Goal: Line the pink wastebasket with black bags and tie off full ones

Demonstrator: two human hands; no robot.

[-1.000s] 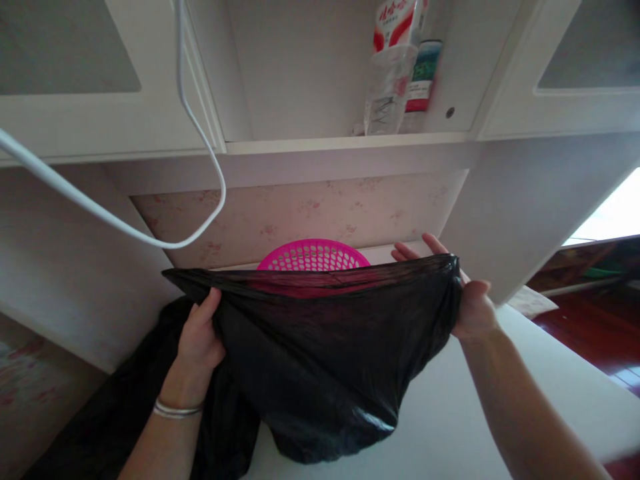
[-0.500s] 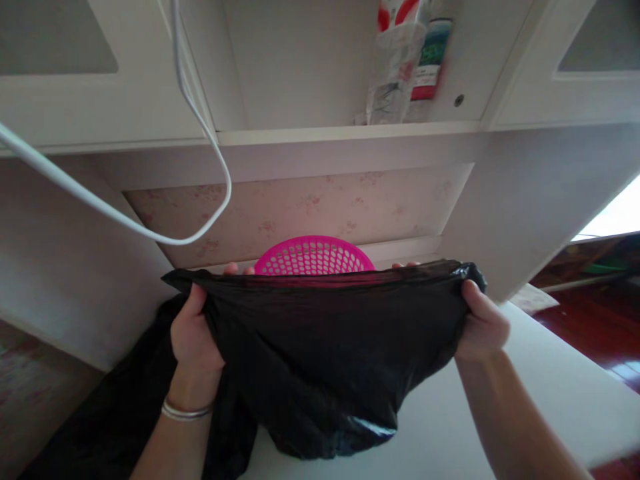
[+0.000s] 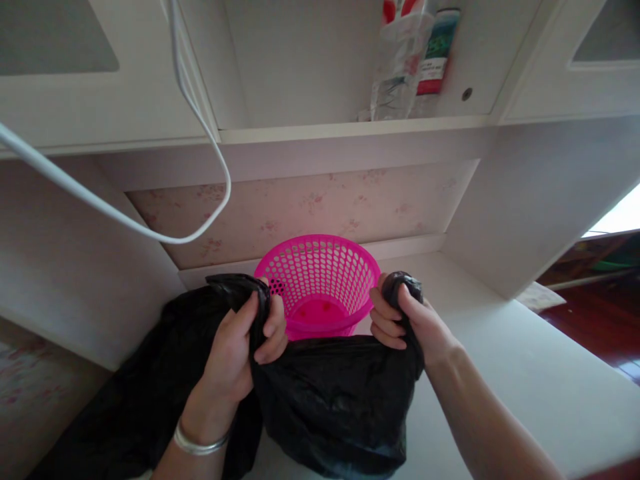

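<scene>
A black plastic bag hangs between my two hands, its top edge sagging in the middle. My left hand is closed around the bag's left side, with folds of film between thumb and fingers. Gripping the right side of the rim is my right hand, where bunched film pokes up above the fist. Just behind the bag stands a bright pink perforated plastic basket, upright, with an open top and a solid pink bottom. The bag hides its lower front. Both hands are near the basket's rim.
More black plastic lies at the left. The basket rests on a white desktop below a shelf. Clear packaging and a green-and-red container stand on the shelf. A white cable loops across the upper left.
My hands have come closer together, gathering the bag's stretched rim into bunches. The bag's top edge has dropped, so more of the pink basket shows.
</scene>
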